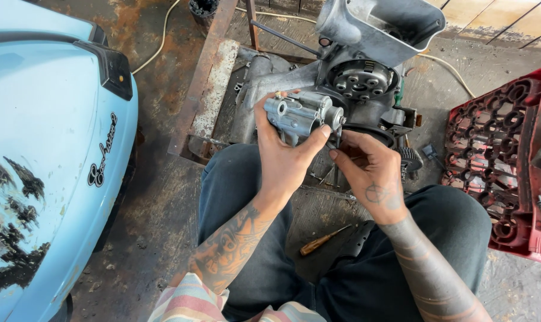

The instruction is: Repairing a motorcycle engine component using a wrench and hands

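My left hand [282, 152] grips a small silver metal carburettor-like part [300, 114], held up over my knees. My right hand [369, 170] is beside it on the right, its fingertips pinched at the part's right end on a small dark piece, too small to identify. Just beyond both hands stands a grey scooter engine [360, 71] with its round clutch face towards me. On the floor between my legs lies a wooden-handled screwdriver [323, 240].
A light blue scooter body panel [44, 155] fills the left side. A red plastic crate [500, 161] with bolts on its rim sits at the right. A rusty metal frame [208, 89] and a pale cable [157, 50] lie on the stained concrete floor.
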